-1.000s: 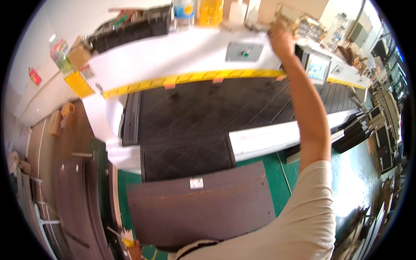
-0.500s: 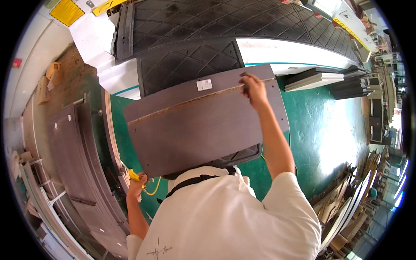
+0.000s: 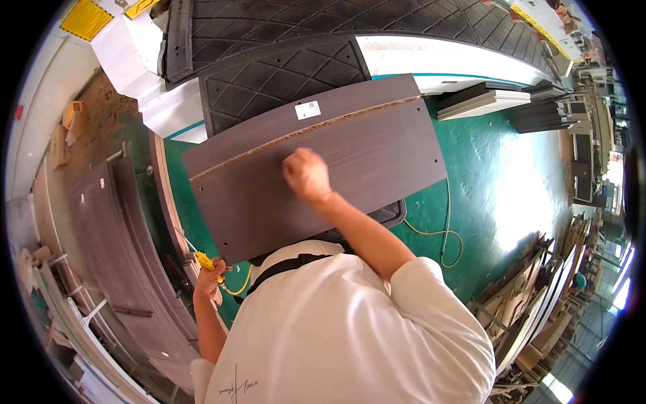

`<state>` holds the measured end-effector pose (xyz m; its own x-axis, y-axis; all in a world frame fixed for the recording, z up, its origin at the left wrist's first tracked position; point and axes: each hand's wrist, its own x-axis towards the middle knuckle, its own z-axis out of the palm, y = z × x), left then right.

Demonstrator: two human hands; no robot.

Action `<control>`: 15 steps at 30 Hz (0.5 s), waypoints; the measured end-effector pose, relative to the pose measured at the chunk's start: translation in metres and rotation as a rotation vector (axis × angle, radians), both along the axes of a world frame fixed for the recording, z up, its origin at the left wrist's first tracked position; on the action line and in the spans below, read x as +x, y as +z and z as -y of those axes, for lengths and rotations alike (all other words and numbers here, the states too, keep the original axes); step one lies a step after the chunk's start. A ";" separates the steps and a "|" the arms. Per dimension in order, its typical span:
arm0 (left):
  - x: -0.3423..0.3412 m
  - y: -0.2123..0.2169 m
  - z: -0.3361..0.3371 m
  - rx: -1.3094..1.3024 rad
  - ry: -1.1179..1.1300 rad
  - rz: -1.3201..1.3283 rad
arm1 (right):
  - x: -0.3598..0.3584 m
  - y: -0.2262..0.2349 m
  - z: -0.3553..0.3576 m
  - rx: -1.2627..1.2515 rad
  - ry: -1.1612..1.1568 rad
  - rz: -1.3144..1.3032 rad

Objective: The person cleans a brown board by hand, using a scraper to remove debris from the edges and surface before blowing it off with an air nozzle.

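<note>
A dark grey-brown wooden board [image 3: 377, 148] lies slightly aslant in front of me. A raw, light-brown chipboard edge [image 3: 269, 139] runs along its length near the far side, and a white label [image 3: 308, 110] is stuck beyond that edge. Small dark holes show near the corners. Over the middle of the board my right hand [image 3: 307, 175] is closed and a little blurred; anything inside it is hidden. By the near left corner, my left hand [image 3: 211, 275] is wrapped round a yellow air blow gun [image 3: 204, 260] with a thin nozzle.
Behind the board stands a machine bed with black ribbed rubber mats [image 3: 282, 77]. A yellow hose [image 3: 431, 233] trails on the green floor [image 3: 505, 202]. Stacked panels [image 3: 484, 103] stand at the right; long dark boards [image 3: 111, 229] lean at the left. Scrap wood [image 3: 531, 303] lies lower right.
My right hand has moved left and nearer, from the far right end of the chipboard edge to the board's middle. The left hand keeps hold of the blow gun.
</note>
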<state>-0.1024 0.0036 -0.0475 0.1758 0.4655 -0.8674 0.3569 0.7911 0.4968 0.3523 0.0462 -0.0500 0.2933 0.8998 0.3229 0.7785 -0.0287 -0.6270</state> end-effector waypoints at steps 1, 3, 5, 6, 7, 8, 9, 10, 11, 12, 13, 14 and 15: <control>-0.003 -0.001 0.003 -0.007 0.009 -0.006 | 0.027 0.002 0.002 -0.008 -0.091 0.028; -0.002 0.001 0.008 -0.018 0.034 -0.031 | 0.107 -0.004 0.008 -0.018 -0.362 0.105; 0.007 0.005 0.007 -0.032 0.058 -0.064 | 0.208 -0.014 0.033 0.003 -0.604 0.148; 0.008 0.008 0.009 -0.050 0.068 -0.078 | 0.256 -0.012 0.045 -0.075 -0.693 0.218; 0.008 0.008 0.008 -0.068 0.072 -0.087 | 0.302 -0.010 0.059 -0.108 -0.815 0.151; 0.009 0.007 0.008 -0.085 0.078 -0.089 | 0.337 -0.008 0.066 -0.134 -0.934 0.088; 0.007 0.006 0.010 -0.090 0.094 -0.092 | 0.359 -0.007 0.066 -0.170 -0.947 0.092; 0.010 0.008 0.011 -0.084 0.103 -0.101 | 0.379 -0.004 0.062 -0.200 -0.957 0.095; 0.013 0.010 0.014 -0.092 0.118 -0.114 | 0.396 0.000 0.063 -0.231 -0.967 0.097; 0.018 0.013 0.017 -0.095 0.144 -0.137 | 0.386 0.008 0.045 -0.186 -0.863 0.029; 0.023 0.015 0.014 -0.099 0.165 -0.158 | 0.375 0.004 0.030 -0.134 -0.784 0.064; 0.027 0.018 0.018 -0.106 0.203 -0.189 | 0.339 0.009 0.009 -0.048 -0.650 -0.032; 0.030 0.020 0.020 -0.112 0.233 -0.218 | 0.304 0.012 -0.008 -0.039 -0.525 -0.148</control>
<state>-0.0719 -0.0163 -0.0278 -0.1195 0.3711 -0.9209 0.2485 0.9092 0.3341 0.6563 0.0543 -0.0381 0.7462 0.6306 0.2133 0.5565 -0.4149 -0.7198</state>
